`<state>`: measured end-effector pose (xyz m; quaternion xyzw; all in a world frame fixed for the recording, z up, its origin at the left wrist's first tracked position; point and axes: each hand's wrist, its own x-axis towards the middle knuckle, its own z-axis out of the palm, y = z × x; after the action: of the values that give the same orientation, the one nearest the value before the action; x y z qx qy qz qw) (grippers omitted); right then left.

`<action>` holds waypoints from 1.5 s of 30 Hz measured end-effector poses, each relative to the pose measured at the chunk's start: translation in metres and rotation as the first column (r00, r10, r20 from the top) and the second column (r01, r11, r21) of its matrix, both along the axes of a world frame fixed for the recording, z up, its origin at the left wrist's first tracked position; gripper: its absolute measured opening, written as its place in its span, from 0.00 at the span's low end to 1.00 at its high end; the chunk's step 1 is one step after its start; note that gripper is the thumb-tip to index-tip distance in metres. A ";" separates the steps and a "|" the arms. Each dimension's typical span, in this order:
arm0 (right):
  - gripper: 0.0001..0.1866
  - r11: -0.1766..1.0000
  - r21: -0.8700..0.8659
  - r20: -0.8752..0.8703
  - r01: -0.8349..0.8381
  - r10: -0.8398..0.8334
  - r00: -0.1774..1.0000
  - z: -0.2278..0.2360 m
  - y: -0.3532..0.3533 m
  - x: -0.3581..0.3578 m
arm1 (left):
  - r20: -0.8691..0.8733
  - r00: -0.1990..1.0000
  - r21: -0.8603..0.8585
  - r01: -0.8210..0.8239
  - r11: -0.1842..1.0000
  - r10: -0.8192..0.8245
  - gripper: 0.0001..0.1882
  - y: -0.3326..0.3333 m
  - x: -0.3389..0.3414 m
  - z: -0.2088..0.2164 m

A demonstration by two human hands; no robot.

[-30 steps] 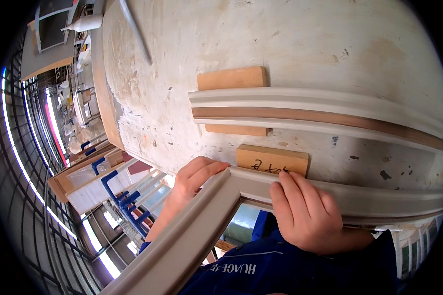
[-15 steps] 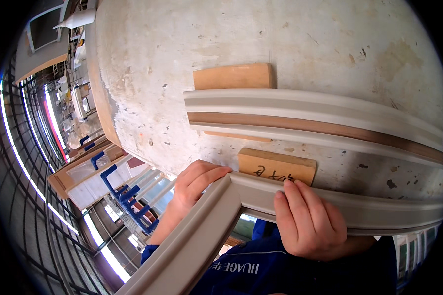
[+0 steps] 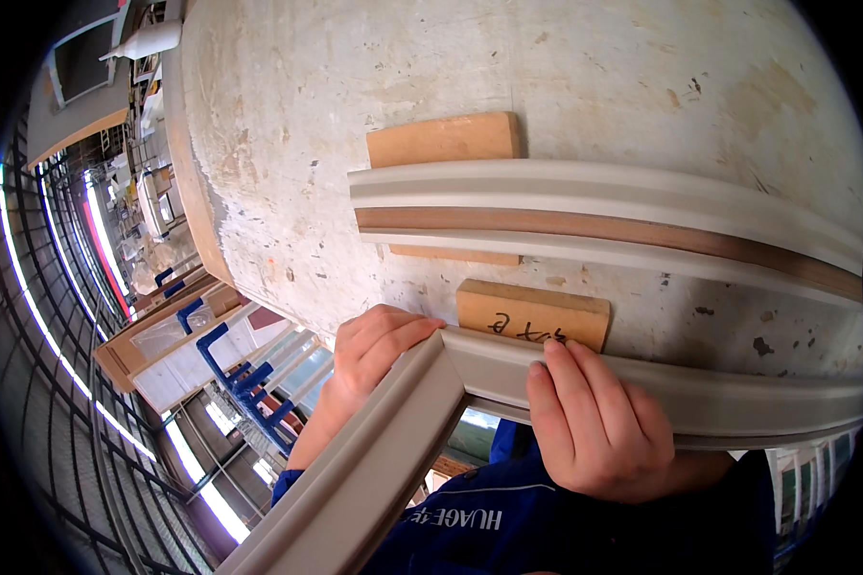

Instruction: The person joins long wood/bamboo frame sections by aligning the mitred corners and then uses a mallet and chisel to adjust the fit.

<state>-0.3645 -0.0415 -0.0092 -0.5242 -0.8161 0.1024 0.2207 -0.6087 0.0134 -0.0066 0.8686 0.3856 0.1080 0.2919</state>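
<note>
A pale grey moulded frame fills the near side, with a mitred corner where its slanting left rail meets a rail running right. My left hand is closed around the outside of that corner, fingers bent over its edge. Reaching up from inside the frame, my right hand curls its fingers over the rail to the right of the corner; its thumb is hidden. Just beyond this rail, a tan wooden block with dark handwriting lies on the worktop, partly covered by my right fingertips and the rail.
Farther off, a pale moulding with a brown groove lies across a second wooden block. The worktop is stained and chipped. To the left stand blue brackets and a white bottle.
The whole view has shifted slightly, so worktop, mouldings and hands all sit a little higher and farther left. Both hands keep their hold on the frame.
</note>
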 end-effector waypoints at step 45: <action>0.19 0.973 0.221 0.027 0.062 -0.070 0.997 -0.008 -0.019 0.004 | 0.547 0.812 -0.036 -0.218 0.975 0.202 0.10 -0.026 -0.016 -0.064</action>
<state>-0.3607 -0.0600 -0.0170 -0.5251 -0.8082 -0.0047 0.2665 -0.6248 -0.0126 -0.0711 0.7574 0.3777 0.3888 0.3640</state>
